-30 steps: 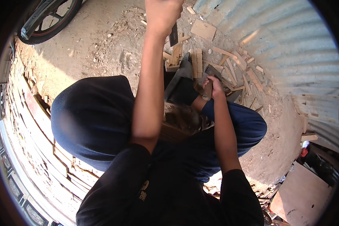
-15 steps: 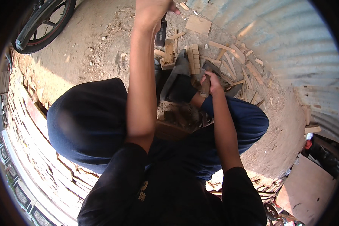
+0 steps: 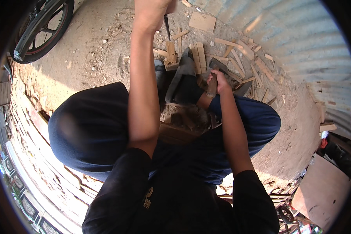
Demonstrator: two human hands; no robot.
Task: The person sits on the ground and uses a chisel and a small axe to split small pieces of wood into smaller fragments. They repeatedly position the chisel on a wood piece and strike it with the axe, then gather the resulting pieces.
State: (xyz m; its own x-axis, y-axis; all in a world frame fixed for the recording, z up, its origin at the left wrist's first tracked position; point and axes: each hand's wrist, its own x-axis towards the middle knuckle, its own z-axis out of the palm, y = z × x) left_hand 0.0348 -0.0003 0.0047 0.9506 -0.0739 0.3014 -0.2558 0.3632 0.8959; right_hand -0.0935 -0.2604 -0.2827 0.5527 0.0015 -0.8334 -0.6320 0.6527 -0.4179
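At the top edge my left hand [image 3: 152, 15] is closed, its fingers partly cut off by the frame. From it a dark flat-bladed tool [image 3: 167, 27] points down, seen nearly edge-on. The blade's lower end comes close to the top of a small wooden block [image 3: 170, 50]; whether they touch I cannot tell. That block stands by my shoes [image 3: 180, 78], against another wood piece [image 3: 171, 67]. My right hand [image 3: 220, 81] is wrapped round the thick wooden handle [image 3: 212, 87] of a tool with a dark metal head [image 3: 217, 65], resting low beside my right shin.
Notched wood strips [image 3: 198, 57] lie beyond my right shoe. Scattered offcuts [image 3: 238, 64] and a square board [image 3: 202, 22] lie towards a corrugated metal wall [image 3: 300, 43]. A motorcycle wheel [image 3: 46, 35] stands at upper left. A large panel [image 3: 323, 191] leans at lower right.
The blade under my left hand has turned from broad side to nearly edge-on. My left hand has shifted slightly up and left. The right hand keeps its grip almost in place.
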